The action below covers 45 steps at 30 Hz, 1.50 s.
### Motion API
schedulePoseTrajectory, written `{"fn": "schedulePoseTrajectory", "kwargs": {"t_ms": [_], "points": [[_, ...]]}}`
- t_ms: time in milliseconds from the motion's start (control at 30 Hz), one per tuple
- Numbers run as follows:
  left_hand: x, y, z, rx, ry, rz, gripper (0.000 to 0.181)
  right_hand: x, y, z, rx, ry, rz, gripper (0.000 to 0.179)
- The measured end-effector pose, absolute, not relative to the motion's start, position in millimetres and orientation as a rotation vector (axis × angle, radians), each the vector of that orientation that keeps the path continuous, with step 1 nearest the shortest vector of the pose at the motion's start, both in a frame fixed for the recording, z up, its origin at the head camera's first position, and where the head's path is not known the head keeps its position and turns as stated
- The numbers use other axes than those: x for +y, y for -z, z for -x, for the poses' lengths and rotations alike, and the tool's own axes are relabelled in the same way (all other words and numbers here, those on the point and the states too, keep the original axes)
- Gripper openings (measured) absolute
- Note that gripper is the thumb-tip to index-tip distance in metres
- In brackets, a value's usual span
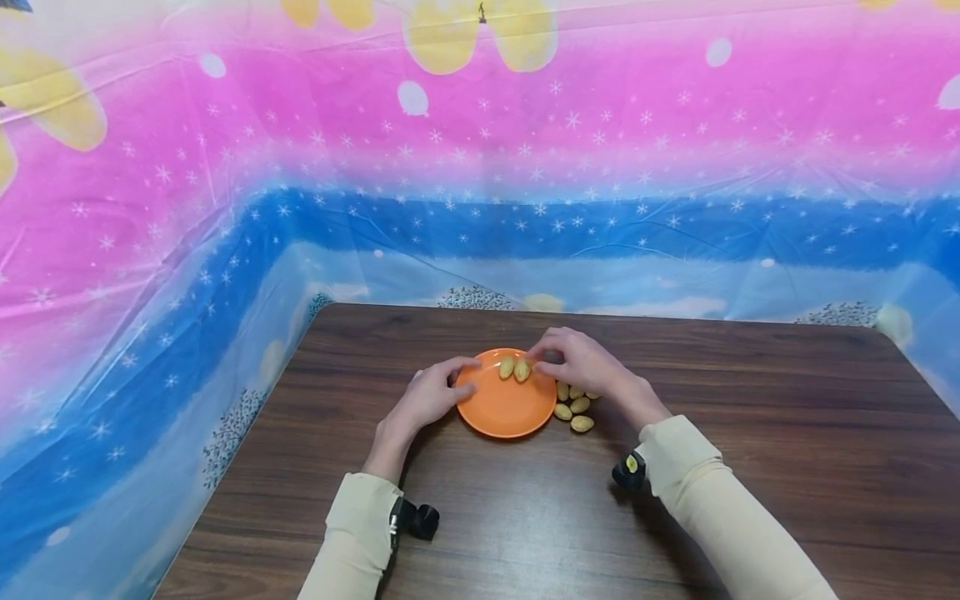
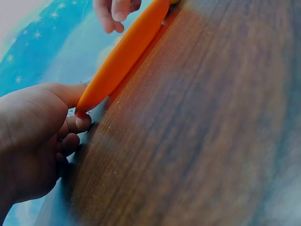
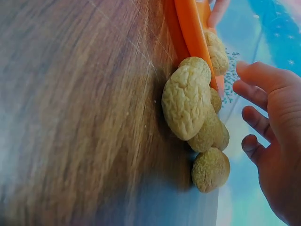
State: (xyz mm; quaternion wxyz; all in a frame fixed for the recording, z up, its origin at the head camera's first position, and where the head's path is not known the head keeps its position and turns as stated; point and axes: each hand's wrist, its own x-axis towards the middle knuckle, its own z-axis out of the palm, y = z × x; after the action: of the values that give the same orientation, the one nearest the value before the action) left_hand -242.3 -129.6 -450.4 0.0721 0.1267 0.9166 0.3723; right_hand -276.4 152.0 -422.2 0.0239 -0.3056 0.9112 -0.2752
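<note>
An orange plate (image 1: pixel 506 410) lies on the table with two tan, wrinkled walnuts (image 1: pixel 522 371) near its far rim. My left hand (image 1: pixel 429 393) holds the plate's left rim, its thumb reaching over the edge; in the left wrist view the other fingers (image 2: pixel 70 142) are curled low beside that rim. Over the plate's right edge hovers my right hand (image 1: pixel 581 360), thumb and forefinger apart beside the walnuts and nothing between them. Several more walnuts (image 3: pixel 186 103) cluster on the table right of the plate, partly hidden under the right hand in the head view.
The dark wood table (image 1: pixel 787 467) ends at a patterned cloth backdrop (image 1: pixel 600 150) behind and to the left. Black wrist cameras (image 1: pixel 426 522) hang at both cuffs, low over the tabletop.
</note>
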Motion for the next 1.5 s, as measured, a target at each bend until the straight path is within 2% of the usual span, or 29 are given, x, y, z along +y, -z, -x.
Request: {"fn": "schedulePoseTrajectory", "kwargs": {"t_ms": [633, 1500], "points": [[-131, 451, 242, 2.74, -1.142, -0.392, 0.039, 179, 424, 267, 2.862, 0.9, 0.828, 0.017], [-131, 451, 241, 2.742, -1.148, -0.391, 0.039, 209, 438, 266, 2.861, 0.91, 0.817, 0.026]]}}
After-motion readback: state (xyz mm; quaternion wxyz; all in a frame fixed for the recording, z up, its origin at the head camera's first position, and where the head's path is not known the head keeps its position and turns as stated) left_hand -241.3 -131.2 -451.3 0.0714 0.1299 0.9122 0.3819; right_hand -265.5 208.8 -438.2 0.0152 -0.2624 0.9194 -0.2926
